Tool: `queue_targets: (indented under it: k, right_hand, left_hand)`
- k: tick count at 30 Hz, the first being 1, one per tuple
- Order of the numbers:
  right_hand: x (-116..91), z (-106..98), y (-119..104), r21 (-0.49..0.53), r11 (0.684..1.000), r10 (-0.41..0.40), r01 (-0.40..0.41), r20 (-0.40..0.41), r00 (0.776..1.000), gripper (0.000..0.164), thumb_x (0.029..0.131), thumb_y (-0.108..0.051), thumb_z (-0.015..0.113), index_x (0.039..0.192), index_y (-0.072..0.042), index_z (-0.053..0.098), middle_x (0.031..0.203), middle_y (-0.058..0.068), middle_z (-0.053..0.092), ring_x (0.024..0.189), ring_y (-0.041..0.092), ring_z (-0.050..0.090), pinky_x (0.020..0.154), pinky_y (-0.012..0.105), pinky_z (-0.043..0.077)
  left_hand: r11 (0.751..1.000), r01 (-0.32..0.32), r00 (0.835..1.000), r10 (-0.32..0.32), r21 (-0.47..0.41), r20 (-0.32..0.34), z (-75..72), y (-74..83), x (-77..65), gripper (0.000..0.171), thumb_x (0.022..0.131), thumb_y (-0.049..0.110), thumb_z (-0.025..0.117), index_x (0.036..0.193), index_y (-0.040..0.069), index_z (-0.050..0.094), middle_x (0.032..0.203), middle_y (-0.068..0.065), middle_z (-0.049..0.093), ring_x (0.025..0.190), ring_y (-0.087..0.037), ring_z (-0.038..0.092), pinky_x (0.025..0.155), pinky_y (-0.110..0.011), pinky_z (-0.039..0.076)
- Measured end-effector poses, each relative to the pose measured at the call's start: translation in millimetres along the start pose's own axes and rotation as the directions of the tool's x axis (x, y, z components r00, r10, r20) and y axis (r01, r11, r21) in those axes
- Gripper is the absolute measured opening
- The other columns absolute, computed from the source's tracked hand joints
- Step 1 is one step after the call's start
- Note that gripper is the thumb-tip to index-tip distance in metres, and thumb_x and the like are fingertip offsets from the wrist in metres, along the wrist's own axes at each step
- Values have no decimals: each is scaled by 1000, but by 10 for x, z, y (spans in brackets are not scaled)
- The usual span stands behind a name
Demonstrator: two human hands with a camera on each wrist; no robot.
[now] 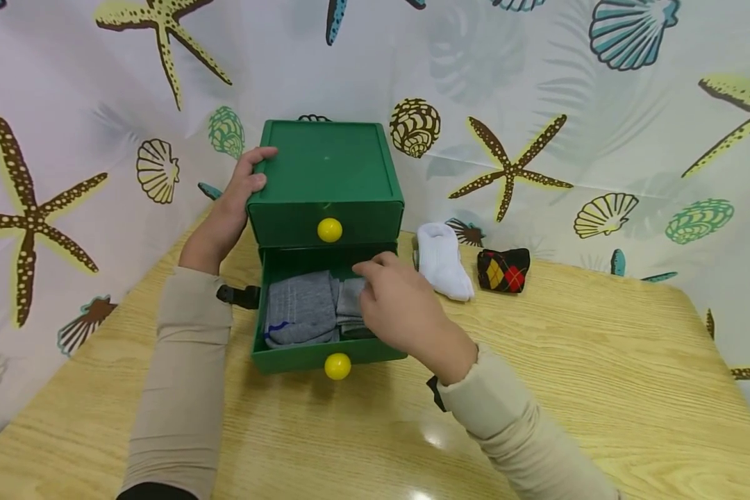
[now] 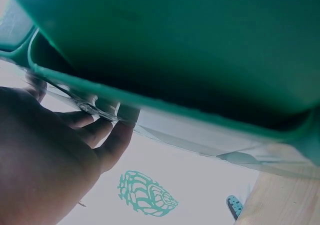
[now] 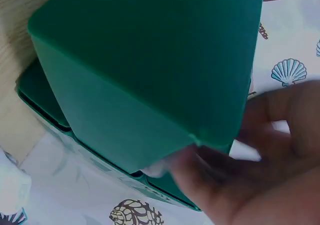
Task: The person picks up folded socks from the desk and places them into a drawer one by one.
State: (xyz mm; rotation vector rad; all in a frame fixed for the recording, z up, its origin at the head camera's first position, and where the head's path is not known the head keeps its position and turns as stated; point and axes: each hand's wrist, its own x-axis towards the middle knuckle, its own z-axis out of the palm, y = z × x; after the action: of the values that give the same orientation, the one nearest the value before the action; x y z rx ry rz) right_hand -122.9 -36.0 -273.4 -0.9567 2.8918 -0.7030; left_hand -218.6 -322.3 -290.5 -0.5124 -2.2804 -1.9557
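A small green two-drawer cabinet [image 1: 326,163] with yellow knobs stands on the table. Its lower drawer [image 1: 294,360] is pulled out; the upper one is closed. Folded grey socks [image 1: 303,305] with a blue stripe lie in the drawer's left part, and more folded grey socks [image 1: 351,298] lie to their right. My left hand [image 1: 232,198] rests against the cabinet's left side, fingers extended along it. Above the drawer's right side is my right hand [image 1: 403,305], fingers loosely bent and blurred in the right wrist view. Nothing shows in its grasp.
White socks [image 1: 440,260] lie right of the cabinet, with a folded black argyle sock [image 1: 503,270] farther right. A cloth [image 1: 350,62] printed with shells and starfish hangs behind. The wooden table [image 1: 600,354] extends to the right.
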Motion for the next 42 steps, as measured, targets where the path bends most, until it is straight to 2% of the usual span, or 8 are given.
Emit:
queue_targets:
  k: [6,12,15,19,25,32,35,42]
  right_hand:
    - [-30,23,-20,-125,981,-106,151,306,946,42,103,-5,45,142,-8,58,136,12,61,119,26,59,95,39,50]
    - [-240,83,-44,173,974,-135,144,-60,989,32,100,-3,53,128,-3,67,121,11,67,103,22,62,87,36,51]
    - [-458,195,-102,528,835,-38,156,-227,973,28,98,-2,54,121,-2,69,107,11,69,86,19,61,73,33,52]
    - [-769,383,-132,800,590,70,104,-179,981,24,99,-1,52,118,1,66,97,14,67,73,23,62,65,32,53]
    - [-1002,714,-50,860,485,195,-159,71,978,29,99,-9,56,128,-5,56,108,13,66,76,26,66,64,34,54]
    - [-945,968,-95,944,296,175,-148,99,980,46,99,-16,61,139,-5,39,124,18,60,87,27,69,66,36,56]
    - [-877,1013,-124,950,292,218,-109,45,975,40,97,-13,63,129,-1,42,114,16,64,79,25,68,64,31,54]
    - [-687,1089,-155,889,455,357,-58,-122,926,38,89,-18,77,113,-5,49,84,3,63,62,11,54,58,23,45]
  left_hand:
    - [1000,9,1000,-9,4,2,9,9,-12,56,105,34,30,158,21,21,167,-2,-2,150,-30,5,116,-53,10]
    - [1000,5,1000,-5,22,0,4,5,-8,57,105,35,30,159,20,20,167,-2,-2,150,-29,5,117,-53,9]
    - [1000,12,1000,-12,14,-2,8,-14,-13,57,104,35,30,159,20,20,167,-2,-2,150,-30,5,116,-53,10]
    - [1000,7,1000,-7,-11,-7,15,-37,-12,57,104,35,31,158,21,22,166,-1,-2,150,-31,6,116,-52,11]
    - [999,-13,1000,12,-40,-9,28,-21,4,56,103,34,32,157,20,24,166,-1,0,149,-30,8,115,-49,14]
    - [997,-3,1000,2,-82,-15,63,7,8,55,102,36,35,155,22,27,166,2,-1,149,-31,7,116,-50,13]
    - [996,1,1000,-3,-89,-22,67,10,-14,54,102,36,36,154,22,28,166,1,-1,149,-32,7,116,-50,13]
    - [994,-6,999,2,-111,-35,62,4,-21,53,102,38,38,153,24,31,165,1,-1,149,-32,7,115,-47,15]
